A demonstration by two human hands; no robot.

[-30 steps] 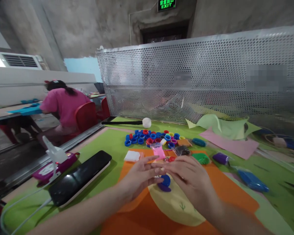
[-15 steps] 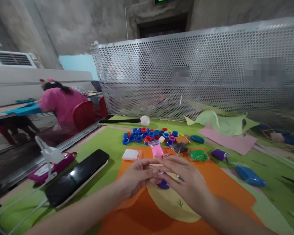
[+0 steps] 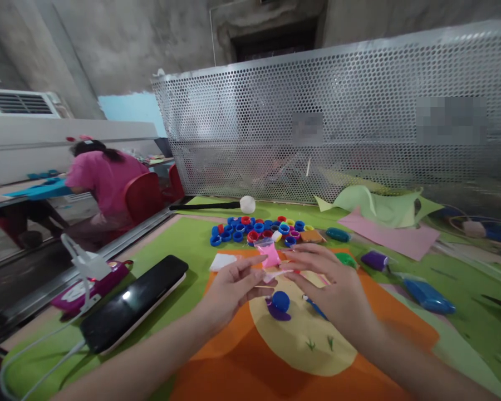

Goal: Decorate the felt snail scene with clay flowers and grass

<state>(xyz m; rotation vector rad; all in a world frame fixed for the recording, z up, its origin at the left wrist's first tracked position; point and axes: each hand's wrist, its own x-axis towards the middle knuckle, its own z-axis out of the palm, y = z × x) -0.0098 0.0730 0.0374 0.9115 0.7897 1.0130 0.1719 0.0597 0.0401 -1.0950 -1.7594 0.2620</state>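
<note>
Screen (image 3: pixel 242 128): perforated metal, standing well beyond the yellow disc.
Co-worker (image 3: pixel 108 172): person in a pink top, seated far beyond the yellow disc and to its left.
Orange sheet (image 3: pixel 394 328): lies beneath the yellow disc and extends past its edges.
Yellow disc (image 3: pixel 288 353): landmark of the layout; small green marks (image 3: pixel 311 345) show on its near part.
Phone (image 3: pixel 136 303): dark screen upward, well left of the yellow disc.
Left hand (image 3: pixel 229 292): over the left edge of the yellow disc; fingers bent, thumb and forefinger gripping one end of the pale strip.
Right hand (image 3: pixel 340 284): over the right side of the yellow disc; fingers spread, tips at the strip's other end; whether they pinch it cannot be told.
Bottle caps (image 3: pixel 254 229): mostly blue cluster, beyond the yellow disc.
Pink packet (image 3: pixel 270 256): just beyond the yellow disc.
Blue ball (image 3: pixel 280 301): on the yellow disc, against a curved purple piece (image 3: pixel 280 316).
Pale strip (image 3: pixel 278 275): thin, raised above the far part of the yellow disc, between both hands.
</note>
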